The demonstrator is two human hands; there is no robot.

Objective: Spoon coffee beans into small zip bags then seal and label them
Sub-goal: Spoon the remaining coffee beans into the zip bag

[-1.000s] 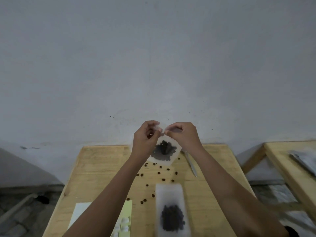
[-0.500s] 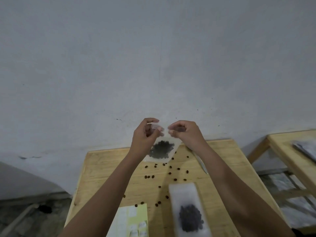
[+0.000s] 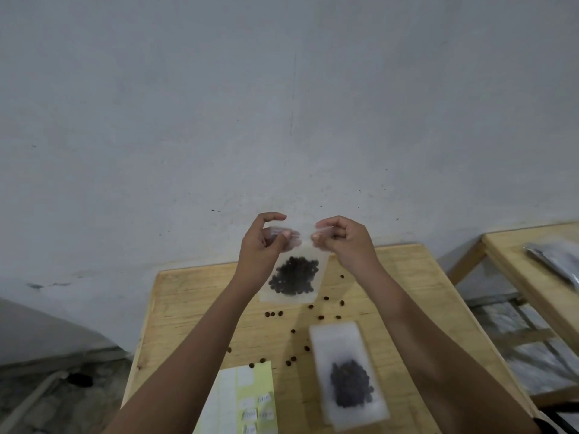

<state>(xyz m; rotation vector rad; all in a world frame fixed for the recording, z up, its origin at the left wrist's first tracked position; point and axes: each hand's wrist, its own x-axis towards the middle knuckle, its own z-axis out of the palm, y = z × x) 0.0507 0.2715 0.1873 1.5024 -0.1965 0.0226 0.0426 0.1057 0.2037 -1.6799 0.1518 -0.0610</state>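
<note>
A small clear zip bag point(image 3: 294, 277) with a dark clump of coffee beans hangs in the air above the far part of the wooden table point(image 3: 194, 296). My left hand point(image 3: 261, 245) pinches its top edge at the left, and my right hand point(image 3: 341, 241) pinches the top edge at the right. A second zip bag point(image 3: 347, 374) with beans lies flat on the table nearer to me. Several loose beans point(image 3: 274, 313) are scattered between the two bags. A yellow label sheet point(image 3: 250, 399) lies at the near left.
A grey wall rises right behind the table. A second wooden table point(image 3: 529, 277) stands to the right with a dark foil bag point(image 3: 557, 258) on it. Rough floor shows to the left and under the right table.
My view has tilted and shifted, so the table sits lower and farther right in frame. My thumbs have spread a little apart along the bag's top edge. The spoon behind my right arm is out of sight.
</note>
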